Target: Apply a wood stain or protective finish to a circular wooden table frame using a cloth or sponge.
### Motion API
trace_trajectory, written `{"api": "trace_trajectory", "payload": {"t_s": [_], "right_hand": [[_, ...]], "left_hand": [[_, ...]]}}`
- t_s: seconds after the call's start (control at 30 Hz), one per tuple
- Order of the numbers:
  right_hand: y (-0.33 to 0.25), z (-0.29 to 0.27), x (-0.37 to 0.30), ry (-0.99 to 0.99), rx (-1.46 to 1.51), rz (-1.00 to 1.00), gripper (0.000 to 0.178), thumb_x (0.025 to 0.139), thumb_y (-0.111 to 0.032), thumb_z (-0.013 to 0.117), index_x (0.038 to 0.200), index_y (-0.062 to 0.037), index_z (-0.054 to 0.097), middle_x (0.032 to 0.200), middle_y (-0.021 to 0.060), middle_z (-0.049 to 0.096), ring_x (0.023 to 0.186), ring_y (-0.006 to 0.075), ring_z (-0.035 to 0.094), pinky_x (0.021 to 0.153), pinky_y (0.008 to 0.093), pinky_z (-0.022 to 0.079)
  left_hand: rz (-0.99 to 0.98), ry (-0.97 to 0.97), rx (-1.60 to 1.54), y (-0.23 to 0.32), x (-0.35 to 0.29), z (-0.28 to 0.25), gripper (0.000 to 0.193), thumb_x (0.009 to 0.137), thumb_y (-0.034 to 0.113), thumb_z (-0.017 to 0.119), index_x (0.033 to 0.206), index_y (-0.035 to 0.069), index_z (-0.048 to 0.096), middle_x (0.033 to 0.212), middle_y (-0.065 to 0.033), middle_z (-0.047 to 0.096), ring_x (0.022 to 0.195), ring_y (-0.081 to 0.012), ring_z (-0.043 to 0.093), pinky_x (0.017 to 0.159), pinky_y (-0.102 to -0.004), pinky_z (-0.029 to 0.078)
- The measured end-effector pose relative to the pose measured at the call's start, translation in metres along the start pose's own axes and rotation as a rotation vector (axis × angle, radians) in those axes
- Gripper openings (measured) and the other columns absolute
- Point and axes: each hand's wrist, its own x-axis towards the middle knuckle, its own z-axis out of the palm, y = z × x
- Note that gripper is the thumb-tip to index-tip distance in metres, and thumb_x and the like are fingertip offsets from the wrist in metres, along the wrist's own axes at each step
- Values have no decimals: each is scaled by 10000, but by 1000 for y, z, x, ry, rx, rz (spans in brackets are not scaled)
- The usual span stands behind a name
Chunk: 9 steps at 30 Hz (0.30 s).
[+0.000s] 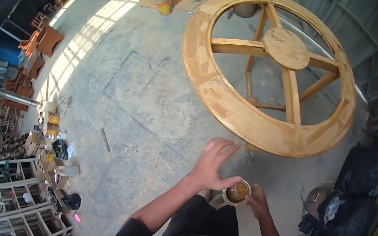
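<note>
A small round cup (237, 193) with a pale rim and brown liquid inside is held in front of my body. Around its right side my right hand (258, 200) is closed, its other fingers partly hidden by the cup. My left hand (214, 164) is open above and left of it, fingers spread and the thumb close to the rim; whether the thumb touches I cannot tell. Beyond both hands stands a large round wooden tabletop frame (218, 98). It has a wide ring, several spokes and a round disc (286, 49) in the centre, with patchy lighter marks on its surface.
Black plastic bags (365, 171) lie at the lower right beside a corrugated wall. Curved slatted wooden frames (38, 233) line the left side, near boxes and tins. A tin (164, 6) and wooden panels stand at the back. A thin strip (105, 140) lies on the concrete floor.
</note>
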Motion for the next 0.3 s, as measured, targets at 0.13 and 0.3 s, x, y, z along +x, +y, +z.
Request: {"api": "trace_trajectory", "payload": {"t_s": [0.13,0.3], "right_hand": [[70,-66,59,185,0,-17,663,814,-22,711,1368,-114,360,1135,50,540,944,146,581,733,275,509],[80,-131,45,282,-4,20,549,831,-69,699,1291,-124,404,1259,109,543,1151,247,586,843,304,549]], "left_hand": [[253,85,172,-31,75,31,791,695,546,697,1224,-23,544,1198,-192,528,1147,-365,498,1087,-536,291],[124,-141,239,-5,105,14,800,719,563,668,1252,-15,523,1252,-194,510,1206,-363,462,1138,-571,189]]}}
